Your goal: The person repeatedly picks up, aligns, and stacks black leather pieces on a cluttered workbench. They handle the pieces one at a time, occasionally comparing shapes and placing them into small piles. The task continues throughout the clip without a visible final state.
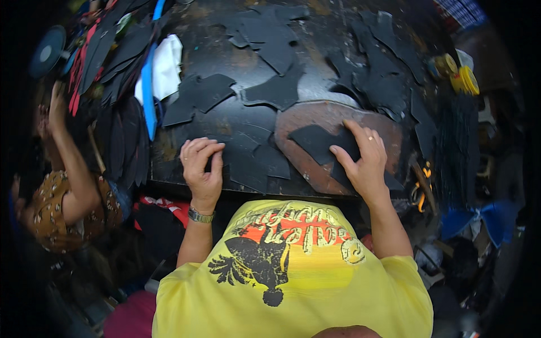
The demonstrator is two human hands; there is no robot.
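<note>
My right hand (365, 160) spread flat, fingers wide, pressing black cut piece (319, 142) on brown round board (315, 121). My left hand (202, 166) curled narrow, fingertips pinching edge of dark sheet (251, 158) at table (225, 53) front; cannot tell if lifted. Judging: positioning step; next needs steady hold, careful alignment. No containers visible; loose black pieces (270, 39) scattered behind.

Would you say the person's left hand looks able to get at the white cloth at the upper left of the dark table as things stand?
Probably yes: the left hand rests on the table, and only flat black cut pieces lie between it and the white cloth; nothing upright blocks it.
</note>
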